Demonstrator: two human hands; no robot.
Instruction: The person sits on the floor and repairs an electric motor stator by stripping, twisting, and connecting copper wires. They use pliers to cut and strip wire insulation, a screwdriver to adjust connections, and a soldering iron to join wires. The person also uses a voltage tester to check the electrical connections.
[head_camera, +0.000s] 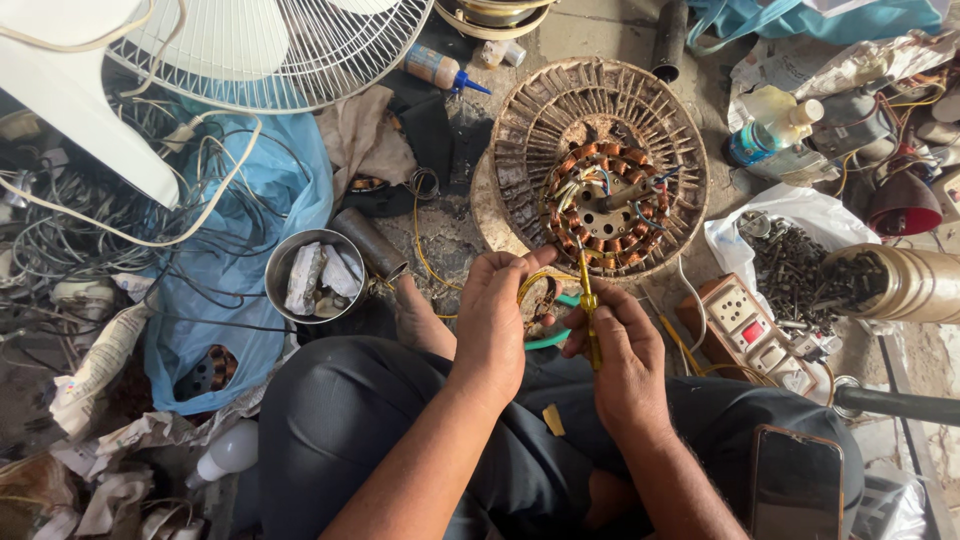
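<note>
Your right hand (620, 350) is gripping the yellow-handled tool (590, 305), tip just below the fan motor winding (600, 195); your left hand (495, 310) pinches a yellow wire (528, 285) beside it.

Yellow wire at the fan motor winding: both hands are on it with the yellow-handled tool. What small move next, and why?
Probably steady the yellow wire with the left hand and ease the yellow-handled tool in the right hand toward its free end. The tool tip sits just below the copper winding, and the wire loops between both hands, so the end seems the spot being worked. Whether the tool already grips it is unclear.
</note>
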